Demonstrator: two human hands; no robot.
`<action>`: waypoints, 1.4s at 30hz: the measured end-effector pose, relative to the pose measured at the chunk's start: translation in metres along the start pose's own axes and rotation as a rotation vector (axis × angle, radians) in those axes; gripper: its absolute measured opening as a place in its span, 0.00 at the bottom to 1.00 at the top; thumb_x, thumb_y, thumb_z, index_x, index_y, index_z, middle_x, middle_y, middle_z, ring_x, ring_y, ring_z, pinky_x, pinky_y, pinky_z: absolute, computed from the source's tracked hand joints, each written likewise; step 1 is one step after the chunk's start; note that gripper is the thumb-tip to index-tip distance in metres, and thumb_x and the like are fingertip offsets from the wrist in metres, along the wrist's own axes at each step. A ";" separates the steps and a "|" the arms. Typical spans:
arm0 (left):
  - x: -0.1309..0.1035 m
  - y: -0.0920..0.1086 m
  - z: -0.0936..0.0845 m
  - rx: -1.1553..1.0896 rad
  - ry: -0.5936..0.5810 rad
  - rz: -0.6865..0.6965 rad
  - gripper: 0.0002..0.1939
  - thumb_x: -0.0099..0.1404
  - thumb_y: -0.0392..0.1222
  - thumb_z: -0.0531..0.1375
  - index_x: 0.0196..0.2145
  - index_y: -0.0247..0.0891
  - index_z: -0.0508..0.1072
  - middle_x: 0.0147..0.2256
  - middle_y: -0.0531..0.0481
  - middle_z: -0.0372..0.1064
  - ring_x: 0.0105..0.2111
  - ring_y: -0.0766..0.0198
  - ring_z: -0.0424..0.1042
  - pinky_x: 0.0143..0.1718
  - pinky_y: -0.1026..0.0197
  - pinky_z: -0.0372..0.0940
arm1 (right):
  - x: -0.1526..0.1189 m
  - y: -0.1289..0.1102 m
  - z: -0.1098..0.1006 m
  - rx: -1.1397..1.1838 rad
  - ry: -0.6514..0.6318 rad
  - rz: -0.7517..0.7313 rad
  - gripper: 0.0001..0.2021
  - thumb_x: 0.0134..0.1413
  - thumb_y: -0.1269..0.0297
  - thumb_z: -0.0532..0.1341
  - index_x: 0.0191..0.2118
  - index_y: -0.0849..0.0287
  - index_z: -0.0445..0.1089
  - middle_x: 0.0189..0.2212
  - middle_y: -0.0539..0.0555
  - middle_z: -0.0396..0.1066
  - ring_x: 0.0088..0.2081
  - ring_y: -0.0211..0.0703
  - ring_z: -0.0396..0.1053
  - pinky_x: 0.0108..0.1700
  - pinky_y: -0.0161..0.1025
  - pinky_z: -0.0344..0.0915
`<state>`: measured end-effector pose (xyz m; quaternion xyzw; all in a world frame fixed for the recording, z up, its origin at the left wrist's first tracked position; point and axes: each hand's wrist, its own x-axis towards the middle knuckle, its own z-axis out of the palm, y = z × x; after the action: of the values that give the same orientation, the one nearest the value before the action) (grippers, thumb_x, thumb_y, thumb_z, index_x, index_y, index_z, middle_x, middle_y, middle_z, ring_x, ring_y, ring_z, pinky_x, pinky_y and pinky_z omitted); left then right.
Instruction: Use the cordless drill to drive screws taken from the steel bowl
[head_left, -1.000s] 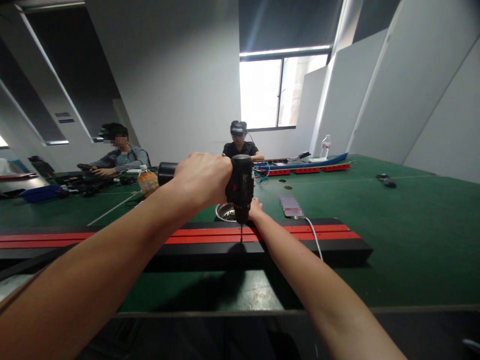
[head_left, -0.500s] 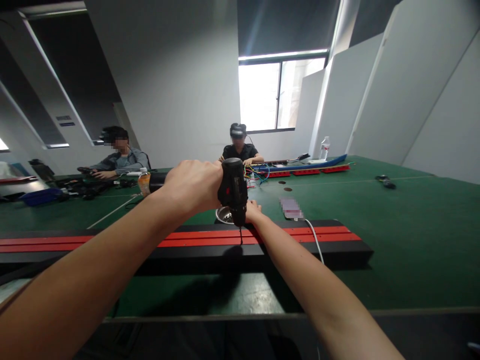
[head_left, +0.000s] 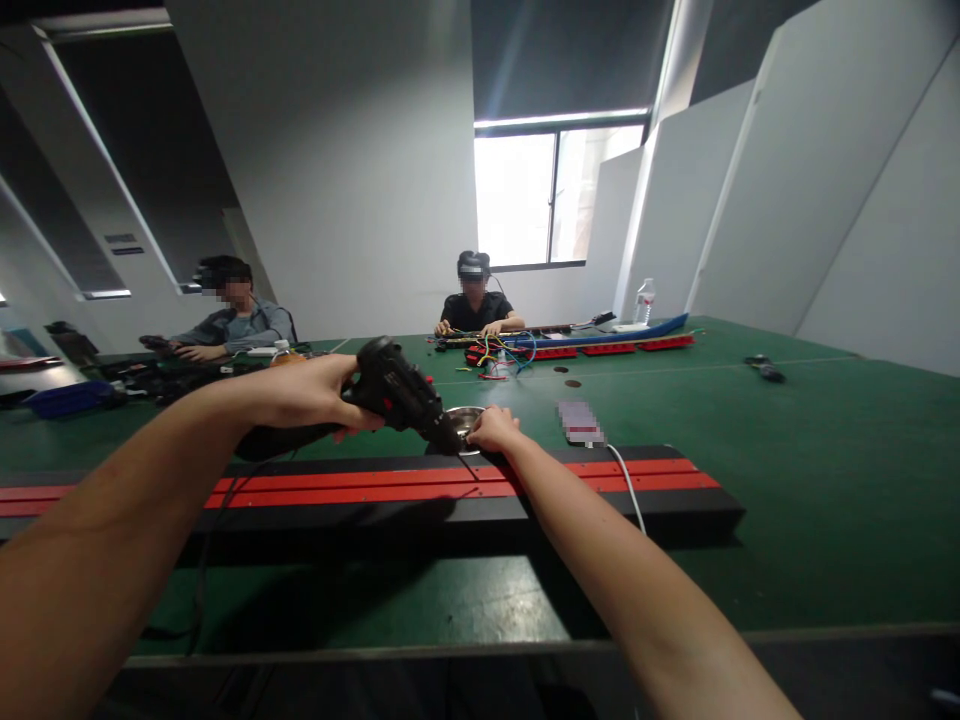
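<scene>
My left hand [head_left: 319, 392] is wrapped around a black cordless drill [head_left: 401, 385], which is tilted with its chuck down to the right. Its thin bit [head_left: 468, 464] points at the red strip of a long black-and-red bar [head_left: 300, 490]; whether the tip touches it I cannot tell. Behind the bar is a small metal bowl [head_left: 463, 413] with small dark pieces in it. My right hand [head_left: 495, 429] reaches into the bowl at its right side, fingers bent and pinched together. What lies between those fingertips is too small to make out.
A phone [head_left: 580, 424] with a white cable lies behind the bar, right of the bowl. Farther back are coloured wires [head_left: 510, 350], a long blue strip [head_left: 660, 325] and a water bottle [head_left: 645, 300]. Two people sit across the green table [head_left: 825, 450].
My left hand has moved left and tipped the drill over from near upright. My right hand has come slightly left and down into the bowl, its fingers now pinched.
</scene>
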<state>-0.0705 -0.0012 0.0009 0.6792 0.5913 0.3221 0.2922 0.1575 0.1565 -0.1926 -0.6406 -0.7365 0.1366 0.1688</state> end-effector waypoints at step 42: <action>-0.013 -0.116 0.104 -0.942 0.186 -0.319 0.11 0.61 0.43 0.66 0.29 0.30 0.75 0.25 0.45 0.74 0.20 0.65 0.73 0.20 0.65 0.69 | 0.017 0.014 -0.002 1.083 0.053 0.113 0.15 0.39 0.57 0.72 0.31 0.62 0.76 0.26 0.55 0.74 0.28 0.42 0.70 0.34 0.39 0.66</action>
<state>-0.0614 -0.0006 -0.1554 0.3434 0.5015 0.5643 0.5586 0.1685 0.1750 -0.1954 -0.5037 -0.5211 0.4891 0.4853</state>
